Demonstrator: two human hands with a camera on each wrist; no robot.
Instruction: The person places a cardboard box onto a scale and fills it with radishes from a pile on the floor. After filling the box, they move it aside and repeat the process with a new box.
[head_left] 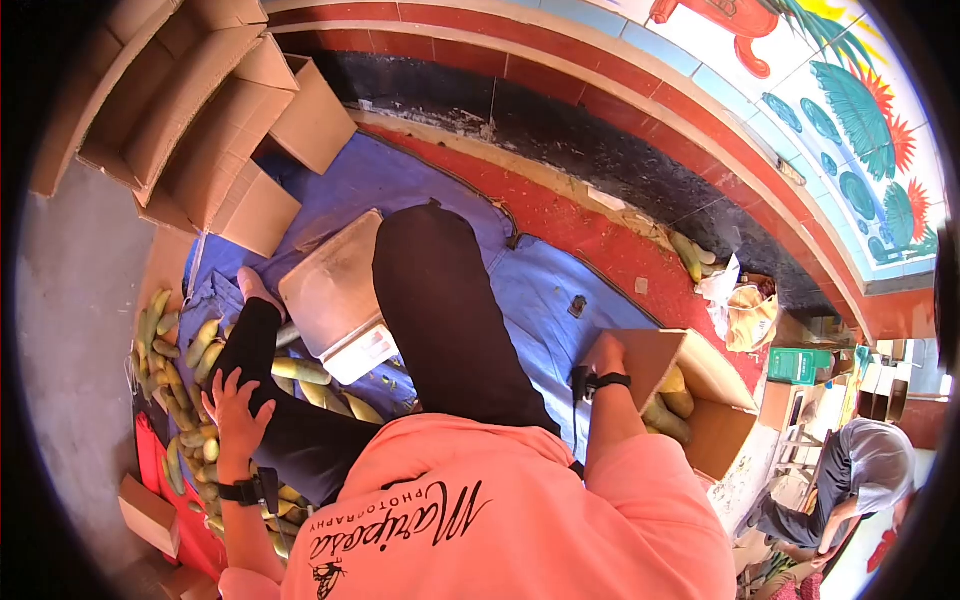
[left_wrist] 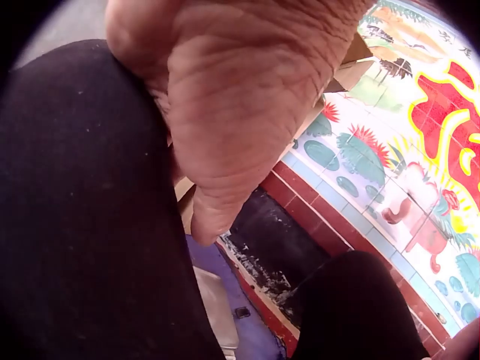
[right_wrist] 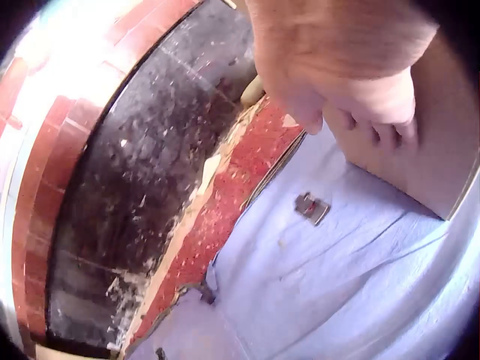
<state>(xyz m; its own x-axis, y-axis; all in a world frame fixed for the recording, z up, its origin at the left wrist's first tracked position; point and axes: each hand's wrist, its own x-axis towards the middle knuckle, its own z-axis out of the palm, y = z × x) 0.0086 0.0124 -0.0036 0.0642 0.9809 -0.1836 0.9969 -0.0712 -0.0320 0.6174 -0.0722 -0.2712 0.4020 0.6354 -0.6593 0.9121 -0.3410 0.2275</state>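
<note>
In the head view the left hand (head_left: 238, 415) is held over the dark-trousered leg with its fingers spread, holding nothing, close to the yellow-green cucumbers (head_left: 205, 350). The left wrist view shows that hand (left_wrist: 225, 97) large beside the dark trouser leg. On the right, the right hand (head_left: 608, 358) touches the outer side of a cardboard box (head_left: 720, 440) that has several yellowish vegetables (head_left: 668, 418) in it. In the right wrist view the fingertips of the right hand (right_wrist: 352, 75) lie against the box's cardboard wall (right_wrist: 442, 142).
Between the legs stands a crate with a pale, worn top (head_left: 335, 280). Stacked empty boxes (head_left: 190, 110) are at the upper left. A blue sheet (head_left: 550, 290) covers the floor by a red strip (head_left: 590, 240). Another person (head_left: 850, 480) bends at the far right.
</note>
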